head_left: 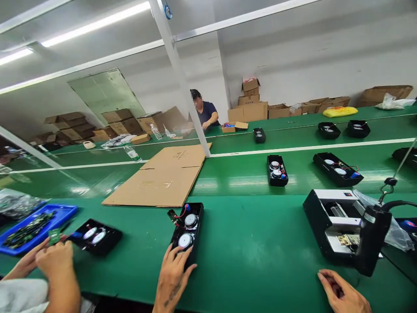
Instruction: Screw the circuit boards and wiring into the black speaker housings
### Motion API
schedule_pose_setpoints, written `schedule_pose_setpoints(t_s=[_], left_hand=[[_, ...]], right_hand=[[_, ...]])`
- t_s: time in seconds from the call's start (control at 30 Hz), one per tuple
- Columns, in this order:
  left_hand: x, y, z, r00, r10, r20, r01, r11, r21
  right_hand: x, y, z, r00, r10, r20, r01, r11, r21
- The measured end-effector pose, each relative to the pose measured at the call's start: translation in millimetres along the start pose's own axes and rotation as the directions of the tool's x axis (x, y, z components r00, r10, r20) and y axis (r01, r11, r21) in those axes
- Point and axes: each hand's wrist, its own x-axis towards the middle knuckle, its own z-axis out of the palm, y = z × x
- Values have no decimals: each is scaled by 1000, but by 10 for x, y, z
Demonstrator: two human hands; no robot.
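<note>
A long black speaker box [199,226] lies open side up on the green table, with two round silver-white speakers, red and blue wiring and a small circuit board hanging at its far left corner. My left hand [172,276] grips its near end, fingers over the left side and thumb at the right. My right hand [345,292] rests at the table's near right with curled fingers; whatever it may hold is hidden. Just beyond it, a black electric screwdriver [373,239] hangs from a cable beside a black and white machine [325,221].
At left, another person's hands [54,256] hold a green board wired to a second speaker box [97,237], near a blue tray [65,213] of boards. Flat cardboard [159,178] lies ahead. More speaker boxes [277,170] stand beyond. A person [206,113] works across the line.
</note>
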Motion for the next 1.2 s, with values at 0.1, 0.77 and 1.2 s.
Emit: schedule_pose_setpoints(t_s=[0.1, 0.77, 1.2], left_hand=[[342, 696, 172, 973, -200, -116, 188, 976, -106], [1101, 1751, -402, 984, -117, -136, -31, 633, -773], [1231, 1920, -43, 990, 110, -85, -134, 603, -786]], right_hand=[[-185, -189, 102, 996, -73, 59, 68, 995, 80], [71, -1105, -685, 624, -503, 598, 586, 807, 67], [-345, -1357, -861, 517, -850, 99, 824, 525, 212]])
